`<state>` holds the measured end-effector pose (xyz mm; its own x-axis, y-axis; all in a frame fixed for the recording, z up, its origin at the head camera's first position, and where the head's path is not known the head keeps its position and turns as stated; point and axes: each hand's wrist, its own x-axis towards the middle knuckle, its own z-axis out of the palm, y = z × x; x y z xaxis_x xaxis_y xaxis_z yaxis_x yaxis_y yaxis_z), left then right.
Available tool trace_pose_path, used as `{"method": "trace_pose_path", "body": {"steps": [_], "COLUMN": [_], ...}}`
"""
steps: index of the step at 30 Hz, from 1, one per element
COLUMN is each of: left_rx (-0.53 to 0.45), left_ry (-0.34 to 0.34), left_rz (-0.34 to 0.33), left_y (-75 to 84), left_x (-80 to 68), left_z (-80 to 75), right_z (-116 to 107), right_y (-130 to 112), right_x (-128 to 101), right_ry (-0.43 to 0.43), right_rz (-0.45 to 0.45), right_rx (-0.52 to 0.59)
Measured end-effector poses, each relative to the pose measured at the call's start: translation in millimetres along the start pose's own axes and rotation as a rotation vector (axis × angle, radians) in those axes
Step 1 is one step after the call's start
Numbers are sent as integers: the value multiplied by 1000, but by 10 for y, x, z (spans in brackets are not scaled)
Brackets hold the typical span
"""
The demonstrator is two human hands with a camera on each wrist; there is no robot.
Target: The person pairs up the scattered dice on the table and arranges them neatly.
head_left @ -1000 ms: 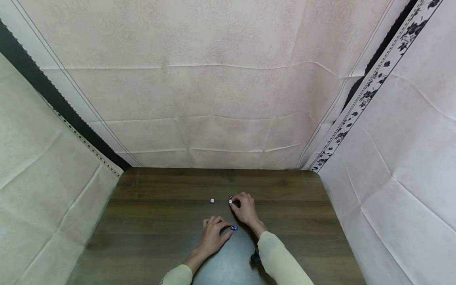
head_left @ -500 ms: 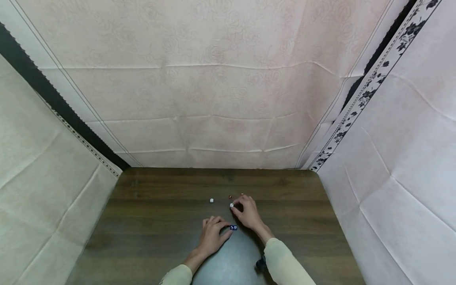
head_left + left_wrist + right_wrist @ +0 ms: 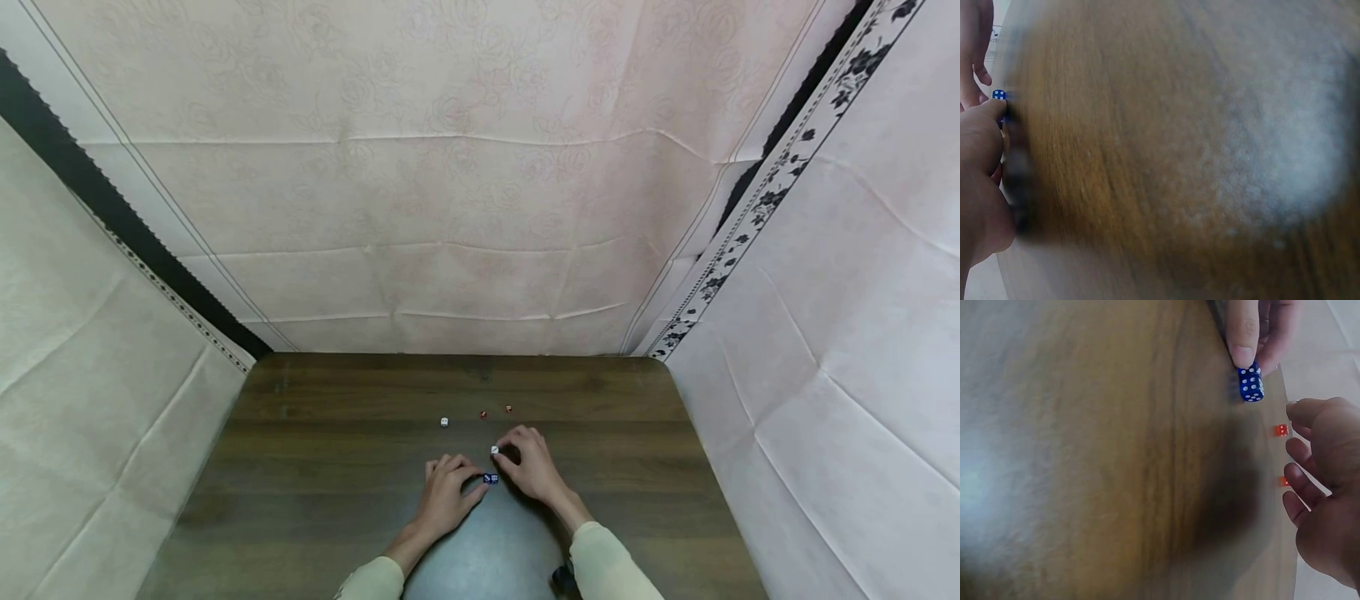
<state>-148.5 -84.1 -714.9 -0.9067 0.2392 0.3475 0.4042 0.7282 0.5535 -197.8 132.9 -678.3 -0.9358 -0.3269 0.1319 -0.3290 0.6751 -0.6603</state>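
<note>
Two blue dice with white pips sit side by side, touching, on the wooden table. The thumb and index finger of my left hand pinch the left one; the right wrist view shows the blue dice at those fingertips. Farther up and to the right, my right hand holds a white die between thumb and index finger, just beyond the blue pair. Its other fingers are loosely bent. In the right wrist view my right hand largely hides the white die.
Another white die lies on the table, left of centre. Two small red dice, a left one and a right one, lie beyond my right hand. Light cloth hangs behind the table and on both sides.
My right hand has drawn back toward me and slightly right, carrying the white die closer to the blue dice. Both red dice are now uncovered. My left hand stays put.
</note>
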Motion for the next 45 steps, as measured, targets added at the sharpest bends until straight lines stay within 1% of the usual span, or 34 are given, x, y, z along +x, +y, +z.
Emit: {"method": "trace_pose_path", "body": {"steps": [4,9,12,28,45], "left_rx": [4,10,18,13,25], "left_ry": [7,12,13,6,-7], "left_rz": [1,7,8,15,3], "left_y": [4,-3,-7,5,7], "left_x": [-5,-6,-6,-1,-1], "left_z": [-1,5,7,-1,-5], "right_z": [14,28,38,69,88], "right_y": [24,42,51,53,62], "right_x": [-54,-91,-104,-112,-111], "right_ry": [-2,4,1,-3,-9], "right_rz": [-8,-53,-67,-58,-43], "right_rx": [-19,-60,-63,-66,-77]}}
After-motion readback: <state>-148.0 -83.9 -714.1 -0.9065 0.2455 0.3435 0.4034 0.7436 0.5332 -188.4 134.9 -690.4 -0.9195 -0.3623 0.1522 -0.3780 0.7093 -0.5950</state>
